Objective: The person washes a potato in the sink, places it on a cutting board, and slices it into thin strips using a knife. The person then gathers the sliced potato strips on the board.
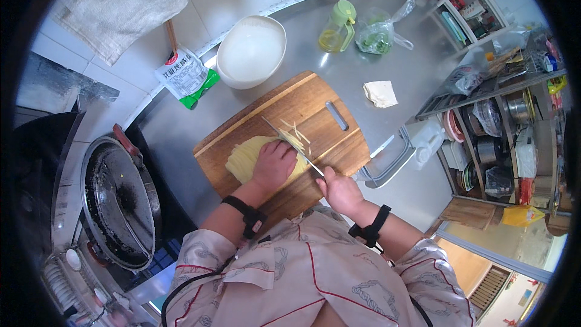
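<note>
A wooden cutting board (313, 95) with a slot handle lies at an angle on the steel counter. On it, a spread of thin pale-yellow slices (240, 159), likely potato, overlaps in rows. My left hand (274, 163) presses down on these slices, fingertips close to the blade. In my right hand (342, 193) is the handle of a kitchen knife (290, 141); its blade crosses the right end of the slices, seen almost edge-on. Several cut shreds (297, 131) lie loose beyond the blade. My right fist hides the knife handle.
Behind the board stand a white bowl (252, 52), a seasoning packet (184, 75), an oil bottle (337, 27) and a plastic bag of greens (374, 36). A folded white cloth (380, 94) lies to the right. A worn pan (120, 204) sits at left, near the stove; shelves (490, 100) stand right.
</note>
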A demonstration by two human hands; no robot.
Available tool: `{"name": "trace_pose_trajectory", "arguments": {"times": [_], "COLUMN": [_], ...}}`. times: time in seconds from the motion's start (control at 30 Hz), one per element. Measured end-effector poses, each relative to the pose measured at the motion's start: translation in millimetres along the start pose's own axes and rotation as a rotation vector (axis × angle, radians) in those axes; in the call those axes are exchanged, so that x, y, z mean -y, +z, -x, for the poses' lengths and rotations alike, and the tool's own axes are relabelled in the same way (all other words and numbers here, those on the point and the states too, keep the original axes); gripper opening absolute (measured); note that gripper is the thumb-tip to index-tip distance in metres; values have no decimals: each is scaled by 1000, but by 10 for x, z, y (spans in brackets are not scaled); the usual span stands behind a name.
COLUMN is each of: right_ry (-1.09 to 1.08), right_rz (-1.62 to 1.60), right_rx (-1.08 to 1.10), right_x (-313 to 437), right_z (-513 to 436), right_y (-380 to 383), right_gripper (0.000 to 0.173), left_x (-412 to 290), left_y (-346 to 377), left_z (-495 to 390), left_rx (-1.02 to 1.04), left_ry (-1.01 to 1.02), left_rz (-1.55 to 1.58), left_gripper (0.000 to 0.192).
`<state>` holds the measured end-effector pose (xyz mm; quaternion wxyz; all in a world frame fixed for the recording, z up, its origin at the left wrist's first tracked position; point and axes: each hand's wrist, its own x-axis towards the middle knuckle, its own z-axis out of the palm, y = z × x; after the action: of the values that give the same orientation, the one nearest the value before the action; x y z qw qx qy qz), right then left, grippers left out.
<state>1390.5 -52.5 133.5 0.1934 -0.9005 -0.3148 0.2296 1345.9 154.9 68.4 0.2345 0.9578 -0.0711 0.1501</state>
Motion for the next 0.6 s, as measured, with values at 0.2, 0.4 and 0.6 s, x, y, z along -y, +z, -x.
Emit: {"name": "trace_pose_trajectory", "arguments": {"times": [0.2,0.4,0.6], "right_ry": [-31,-2,24], "right_rz": [10,52,55], "right_rx": [-25,104,68], "right_x": [52,149,136], "right_z": [13,348,85], "right_y": [-133,-469,-151], "right_gripper": [28,25,25], "left_x": [32,45,21], "left_y": [-36,5,12], "left_z": [34,34,44], "left_rx": [4,-40,-39], "left_ry": [26,43,20], "left_rz": [-59,-95,-62], "left_gripper": [21,19,19]}}
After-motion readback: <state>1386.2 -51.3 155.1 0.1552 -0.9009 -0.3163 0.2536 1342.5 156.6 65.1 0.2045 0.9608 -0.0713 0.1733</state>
